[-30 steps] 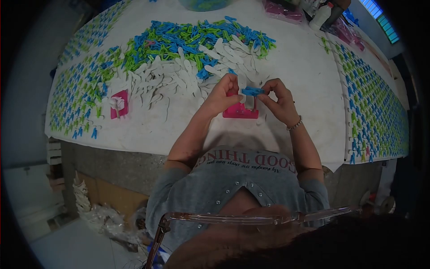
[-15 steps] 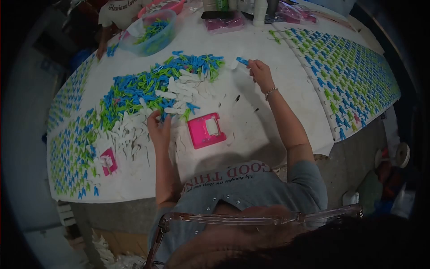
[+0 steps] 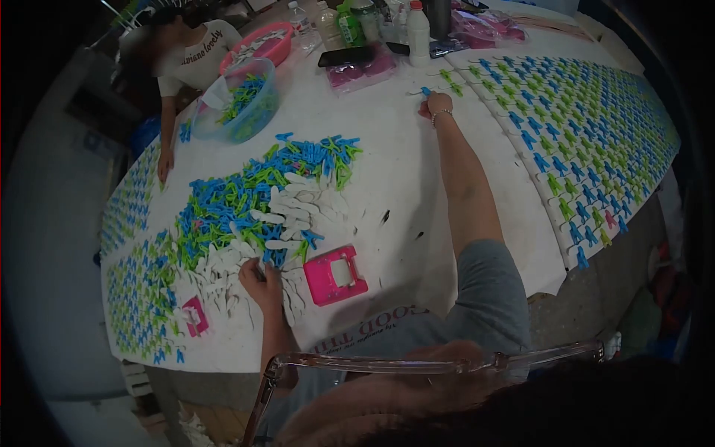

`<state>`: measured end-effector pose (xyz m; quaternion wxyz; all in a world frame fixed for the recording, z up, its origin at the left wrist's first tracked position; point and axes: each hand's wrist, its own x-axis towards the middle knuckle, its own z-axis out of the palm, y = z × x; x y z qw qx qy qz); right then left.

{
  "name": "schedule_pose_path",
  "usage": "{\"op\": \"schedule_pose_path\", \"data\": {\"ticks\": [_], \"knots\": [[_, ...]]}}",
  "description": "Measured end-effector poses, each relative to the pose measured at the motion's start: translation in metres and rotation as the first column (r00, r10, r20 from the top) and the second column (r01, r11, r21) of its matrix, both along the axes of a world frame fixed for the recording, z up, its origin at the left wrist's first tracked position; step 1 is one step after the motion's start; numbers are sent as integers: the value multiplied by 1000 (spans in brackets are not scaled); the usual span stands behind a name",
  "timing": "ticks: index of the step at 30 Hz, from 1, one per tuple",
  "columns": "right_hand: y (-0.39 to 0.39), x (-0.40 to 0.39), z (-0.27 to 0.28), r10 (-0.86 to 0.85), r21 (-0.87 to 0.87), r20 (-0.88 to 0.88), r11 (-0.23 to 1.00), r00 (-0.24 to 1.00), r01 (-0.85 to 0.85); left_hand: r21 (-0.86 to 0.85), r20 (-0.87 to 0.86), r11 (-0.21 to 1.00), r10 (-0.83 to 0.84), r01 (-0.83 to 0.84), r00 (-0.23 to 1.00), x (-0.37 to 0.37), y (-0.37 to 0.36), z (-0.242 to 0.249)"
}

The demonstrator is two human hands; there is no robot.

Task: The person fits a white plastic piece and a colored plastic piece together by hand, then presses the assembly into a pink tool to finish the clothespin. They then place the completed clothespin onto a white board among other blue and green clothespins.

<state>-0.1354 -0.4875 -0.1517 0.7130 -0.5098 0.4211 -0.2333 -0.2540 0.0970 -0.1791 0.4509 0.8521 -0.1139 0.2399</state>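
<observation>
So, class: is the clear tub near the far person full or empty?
Partly full: the clear tub holds blue and green clips, heaped below its rim.

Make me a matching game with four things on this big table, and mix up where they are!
Things:
1. right hand
2. left hand
3. pink jig
4. clear tub

Places:
A. far side, beside the other person's arm
B. among the white pieces near the table's front edge
C. stretched far out, at the rows of laid-out clips
D. just right of the left hand

Pairs: 1-C, 2-B, 3-D, 4-A
</observation>
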Motion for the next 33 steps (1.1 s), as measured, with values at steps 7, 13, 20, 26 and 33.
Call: {"op": "schedule_pose_path", "data": {"ticks": [7,13,20,26,33], "knots": [[-27,31,-11,-94,-70,-42,993,995,91,0,-55,1000,2,-2,998,-1,3,0],[-28,35,-7,-101,-60,-91,994,991,96,12,-135,999,36,-35,990,-7,-2,10],[-58,58,-48,-78,-237,-159,971,984,38,74,-16,997,12,-11,1000,0,7,-1],[-6,13,-49,33,-381,46,925,998,-13,114,17,990,77,-78,997,-1,5,1],[95,-79,-47,376,-712,-27,643,926,-282,-325,-58,945,32,-49,998,-9,-1,3]]}}
